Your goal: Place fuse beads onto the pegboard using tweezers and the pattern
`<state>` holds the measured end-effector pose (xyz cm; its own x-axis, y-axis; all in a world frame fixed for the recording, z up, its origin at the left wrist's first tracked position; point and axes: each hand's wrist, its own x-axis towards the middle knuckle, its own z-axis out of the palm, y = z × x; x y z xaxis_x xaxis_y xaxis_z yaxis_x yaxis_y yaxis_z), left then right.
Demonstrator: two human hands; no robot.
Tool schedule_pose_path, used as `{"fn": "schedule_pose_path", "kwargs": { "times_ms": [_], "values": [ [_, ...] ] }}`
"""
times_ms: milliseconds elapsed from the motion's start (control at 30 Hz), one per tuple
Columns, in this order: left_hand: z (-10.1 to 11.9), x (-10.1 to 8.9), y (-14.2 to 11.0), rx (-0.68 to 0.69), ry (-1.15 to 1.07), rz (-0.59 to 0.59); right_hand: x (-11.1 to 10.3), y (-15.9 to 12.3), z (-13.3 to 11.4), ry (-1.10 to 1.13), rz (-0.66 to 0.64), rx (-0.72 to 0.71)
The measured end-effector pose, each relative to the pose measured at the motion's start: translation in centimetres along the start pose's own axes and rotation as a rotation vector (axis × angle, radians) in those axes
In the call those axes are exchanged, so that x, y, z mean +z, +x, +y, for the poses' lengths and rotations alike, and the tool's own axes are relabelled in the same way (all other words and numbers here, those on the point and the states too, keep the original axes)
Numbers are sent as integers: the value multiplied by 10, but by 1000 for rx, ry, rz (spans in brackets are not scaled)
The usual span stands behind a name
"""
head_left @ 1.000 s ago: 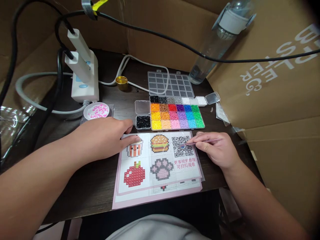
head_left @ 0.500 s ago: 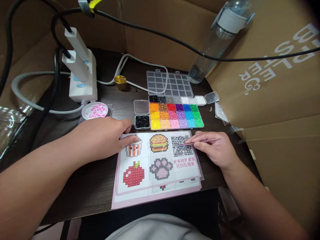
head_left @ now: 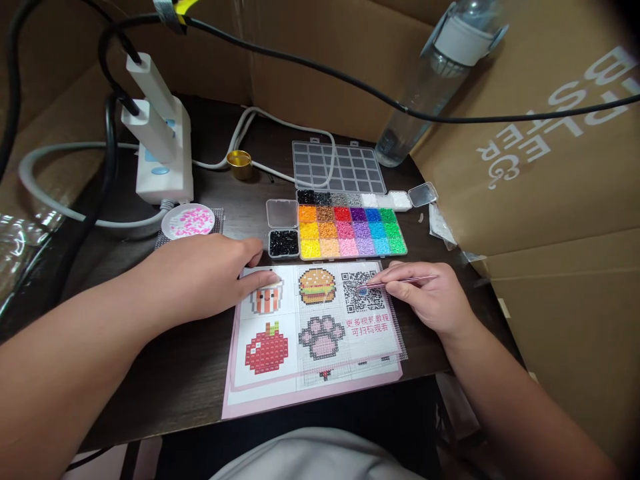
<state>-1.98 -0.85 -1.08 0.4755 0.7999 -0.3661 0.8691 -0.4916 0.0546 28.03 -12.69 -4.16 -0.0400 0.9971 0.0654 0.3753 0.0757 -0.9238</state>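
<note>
My right hand point(head_left: 429, 297) pinches a pair of slim tweezers point(head_left: 400, 282), whose tips lie over the QR code on the pattern sheet point(head_left: 270, 390). My left hand point(head_left: 227, 270) rests at the sheet's upper left corner, its thumb stretched over the striped cup picture and apart from the index finger. It holds nothing that I can see. A clear pegboard point(head_left: 395, 343) lies over the right part of the sheet, across the paw and burger pictures. Just beyond stand a bead box point(head_left: 354, 230) with many colours and a small open box of black beads point(head_left: 284, 244).
Left of the bead box are a white dish point(head_left: 189, 221) of pink and white beads and a power strip point(head_left: 163, 167) with plugs. Behind stand a gold cup point(head_left: 240, 165) and a water bottle point(head_left: 423, 100). A black cable point(head_left: 320, 67) hangs across; cardboard walls point(head_left: 560, 200) enclose the table.
The tweezers are tilted a little differently and their tips have shifted slightly. My left hand stays in place on the sheet; the whole view has drifted very slightly.
</note>
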Motion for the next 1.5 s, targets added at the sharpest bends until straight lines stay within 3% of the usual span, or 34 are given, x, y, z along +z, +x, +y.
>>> {"fn": "schedule_pose_path", "kwargs": {
  "times_ms": [1500],
  "values": [
    [-2,4,2,-19,-51,9,-2,-1,2,-1,-36,-11]
  ]
}}
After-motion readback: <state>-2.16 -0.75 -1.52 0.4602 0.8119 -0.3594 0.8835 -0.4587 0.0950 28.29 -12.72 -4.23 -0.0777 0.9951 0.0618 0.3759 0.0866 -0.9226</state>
